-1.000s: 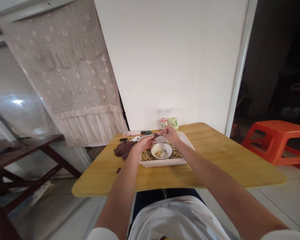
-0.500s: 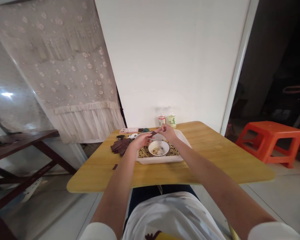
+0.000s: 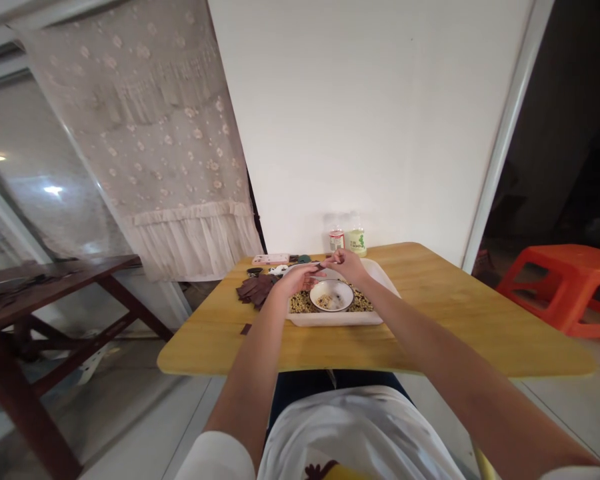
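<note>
At eleven o'clock from the dark-rimmed bowl [image 3: 343,295], your left hand [image 3: 300,279] and right hand [image 3: 349,264] have their fingertips clamped on a small brown strip [image 3: 322,267], above the white tray [image 3: 333,321]; the brown pile [image 3: 255,291] lies at nine o'clock

Clock centred on bowl. Hands: two, left hand [image 3: 299,280], right hand [image 3: 348,264]. Held brown piece [image 3: 321,267]: one. Bowl [image 3: 331,295]: one. Tray [image 3: 336,320]: one. Red-labelled bottle [image 3: 337,241], green-labelled bottle [image 3: 357,243]: one each, 12 to 1 o'clock. Pink case [image 3: 271,259]: one, 10 o'clock. Loose brown piece [image 3: 246,329]: one, 8 o'clock. Orange stool [image 3: 573,263]: one, 3 o'clock.
</note>
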{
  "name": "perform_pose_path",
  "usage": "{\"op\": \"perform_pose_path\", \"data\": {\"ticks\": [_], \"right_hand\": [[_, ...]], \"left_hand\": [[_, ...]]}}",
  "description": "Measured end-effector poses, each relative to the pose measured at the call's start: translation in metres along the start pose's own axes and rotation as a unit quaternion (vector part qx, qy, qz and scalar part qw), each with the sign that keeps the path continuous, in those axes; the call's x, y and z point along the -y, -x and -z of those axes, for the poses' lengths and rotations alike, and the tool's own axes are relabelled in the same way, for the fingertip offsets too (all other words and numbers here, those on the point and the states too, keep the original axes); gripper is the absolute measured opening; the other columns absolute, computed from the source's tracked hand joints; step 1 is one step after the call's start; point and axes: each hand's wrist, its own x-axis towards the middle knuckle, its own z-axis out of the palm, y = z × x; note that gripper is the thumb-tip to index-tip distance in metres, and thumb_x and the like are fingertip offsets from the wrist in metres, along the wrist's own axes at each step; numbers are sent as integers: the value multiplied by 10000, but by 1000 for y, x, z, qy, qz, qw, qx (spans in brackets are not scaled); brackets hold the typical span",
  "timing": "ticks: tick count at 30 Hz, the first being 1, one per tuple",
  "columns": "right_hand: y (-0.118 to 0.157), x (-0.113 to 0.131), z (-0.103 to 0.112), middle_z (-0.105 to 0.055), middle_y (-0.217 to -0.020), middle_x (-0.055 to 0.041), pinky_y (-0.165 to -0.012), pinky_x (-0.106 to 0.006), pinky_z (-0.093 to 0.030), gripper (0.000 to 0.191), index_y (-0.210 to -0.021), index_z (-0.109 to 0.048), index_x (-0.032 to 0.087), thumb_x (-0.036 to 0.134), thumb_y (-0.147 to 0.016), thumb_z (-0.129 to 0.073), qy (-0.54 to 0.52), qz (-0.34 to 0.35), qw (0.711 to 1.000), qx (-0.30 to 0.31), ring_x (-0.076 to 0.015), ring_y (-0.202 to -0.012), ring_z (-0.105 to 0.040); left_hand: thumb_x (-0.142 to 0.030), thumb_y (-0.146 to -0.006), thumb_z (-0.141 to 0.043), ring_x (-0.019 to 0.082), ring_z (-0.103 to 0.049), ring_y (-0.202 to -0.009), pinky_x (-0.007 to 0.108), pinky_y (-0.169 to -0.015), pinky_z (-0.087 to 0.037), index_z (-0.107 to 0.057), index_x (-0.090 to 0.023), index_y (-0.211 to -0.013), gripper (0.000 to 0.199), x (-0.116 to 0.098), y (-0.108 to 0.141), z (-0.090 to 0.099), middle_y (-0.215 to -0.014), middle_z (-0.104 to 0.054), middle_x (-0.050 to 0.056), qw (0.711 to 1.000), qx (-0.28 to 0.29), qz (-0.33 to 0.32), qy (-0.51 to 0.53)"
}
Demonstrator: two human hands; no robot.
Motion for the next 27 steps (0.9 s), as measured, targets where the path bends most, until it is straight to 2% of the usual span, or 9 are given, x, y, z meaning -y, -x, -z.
{"op": "perform_pose_path", "data": {"ticks": [8, 12, 16, 22, 27], "right_hand": [[0, 6, 0, -596, -569, 20, -562, -263, -392, 395, -517, -284, 211, 348, -575, -650, 27, 27, 999, -13, -188, -669, -604], [0, 6, 0, -602, -585, 23, -566, -252, -398, 375, -527, -286, 210, 324, -587, -638, 2, 31, 999, -11, -176, -671, -607], [0, 6, 0, -612, -608, 19, -581, -254, -407, 357, -532, -289, 210, 300, -592, -630, -3, 30, 1000, 0, -177, -686, -615], [2, 6, -4, -523, -517, 45, -547, -238, -389, 346, -532, -284, 213, 298, -607, -610, -6, 56, 998, 40, -191, -713, -618], [2, 9, -4, -457, -482, 56, -517, -225, -360, 349, -518, -286, 208, 309, -607, -608, 46, 64, 997, 13, -165, -627, -589]], "left_hand": [[-176, -737, -537, 92, -554, -467, 187, -446, -408, -571, -145, -884, 154, -4, 5, -3, -749, -671, 59, 1000, -8, 17, -9], [-173, -737, -536, 88, -554, -468, 184, -451, -409, -567, -141, -882, 152, -4, 4, -2, -749, -671, 58, 1000, -9, 14, -8], [-182, -726, -548, 100, -586, -535, 180, -462, -414, -577, -147, -930, 208, -1, -1, 2, -832, -672, 74, 1000, 11, 18, -9], [-200, -732, -544, 117, -615, -631, 167, -473, -415, -593, -170, -1014, 288, 2, -4, 7, -968, -652, 89, 998, 57, 1, -32], [-216, -731, -554, 118, -617, -622, 169, -474, -416, -577, -184, -1057, 328, 2, -5, 8, -974, -649, 92, 998, 55, -10, -40]]}}
